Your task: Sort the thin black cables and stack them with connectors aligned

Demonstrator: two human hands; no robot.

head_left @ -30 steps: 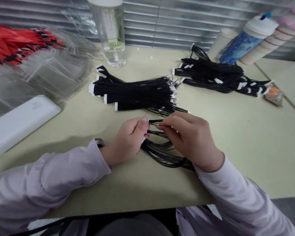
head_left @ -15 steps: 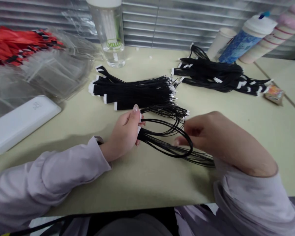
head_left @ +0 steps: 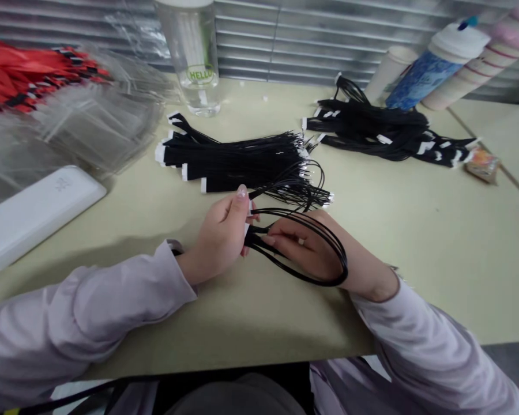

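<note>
My left hand (head_left: 219, 237) is closed around the white connectors (head_left: 248, 208) at the end of a wire harness. Black wires (head_left: 344, 259) run out of these connectors to the right and bend into a large loop. Seen through that loop, my right hand (head_left: 313, 245) pinches black wires close to the connectors with thumb and index finger. Just beyond both hands lies a stack of black wire harnesses (head_left: 242, 160), white connectors to the left and loose wire ends to the right. The far ends of the held wires are partly hidden by my right hand and forearm.
Bundled black harnesses (head_left: 372, 129) lie at the back right, beside a small box (head_left: 482, 164). Behind them stand a white cup (head_left: 389, 72) and a blue bottle (head_left: 432, 72). A clear bottle (head_left: 201, 75), plastic bags (head_left: 99, 124), red bundles (head_left: 21, 72) and a white power bank (head_left: 38, 216) are leftward.
My right hand has moved left towards my left hand, and its fingers have closed on wires near the connectors. The wire loop now surrounds it. My left hand has barely moved.
</note>
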